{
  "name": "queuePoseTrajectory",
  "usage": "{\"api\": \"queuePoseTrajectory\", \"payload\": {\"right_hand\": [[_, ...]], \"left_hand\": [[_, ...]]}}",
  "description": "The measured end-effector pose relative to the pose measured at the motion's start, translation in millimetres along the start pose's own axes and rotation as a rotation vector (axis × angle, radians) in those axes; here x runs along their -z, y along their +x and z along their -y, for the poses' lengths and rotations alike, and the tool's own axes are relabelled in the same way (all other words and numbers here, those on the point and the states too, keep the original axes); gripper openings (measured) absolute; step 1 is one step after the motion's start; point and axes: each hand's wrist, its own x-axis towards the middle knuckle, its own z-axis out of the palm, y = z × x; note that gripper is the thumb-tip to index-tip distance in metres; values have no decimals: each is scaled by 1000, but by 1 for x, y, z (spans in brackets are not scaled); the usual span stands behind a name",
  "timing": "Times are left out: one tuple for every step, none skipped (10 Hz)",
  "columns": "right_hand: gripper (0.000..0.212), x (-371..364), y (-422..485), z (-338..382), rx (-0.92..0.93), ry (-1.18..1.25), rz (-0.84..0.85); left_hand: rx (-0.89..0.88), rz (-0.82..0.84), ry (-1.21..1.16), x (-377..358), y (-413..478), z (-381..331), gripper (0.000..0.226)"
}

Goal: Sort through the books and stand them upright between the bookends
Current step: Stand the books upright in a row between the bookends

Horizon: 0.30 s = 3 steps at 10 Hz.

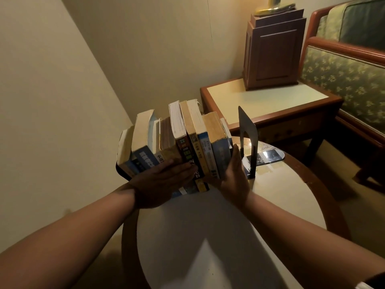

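Dim, warm room light falls on a round table [208, 226] in the corner, with a square side table [270, 101] and an armchair [343, 80] behind it. At the table's far edge stands a row of books [179, 142], spines toward the viewer, pages up, leaning slightly leftward. Left hand [164, 182], flat and open-fingered, presses across the lower spines; right hand [233, 170], also flat, braces the row's right end, so the books are squeezed between two palms, not gripped. One black bookend [248, 142] stands just beside the right hand, apart from the last book; a left bookend cannot be made out. Risk, as judged: releasing pressure before the bookend closes the gap could let the leaning row topple or slide off the edge.
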Motion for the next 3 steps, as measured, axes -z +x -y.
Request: {"api": "queuePoseTrajectory", "payload": {"right_hand": [[122, 12, -5, 2, -27, -5, 29], [119, 32, -14, 26, -98, 42, 104], [121, 51, -43, 50, -177, 119, 153]], "left_hand": [[38, 29, -148, 8, 0, -9, 84], [131, 12, -331, 28, 0, -21, 75], [278, -86, -553, 59, -5, -51, 66]]}}
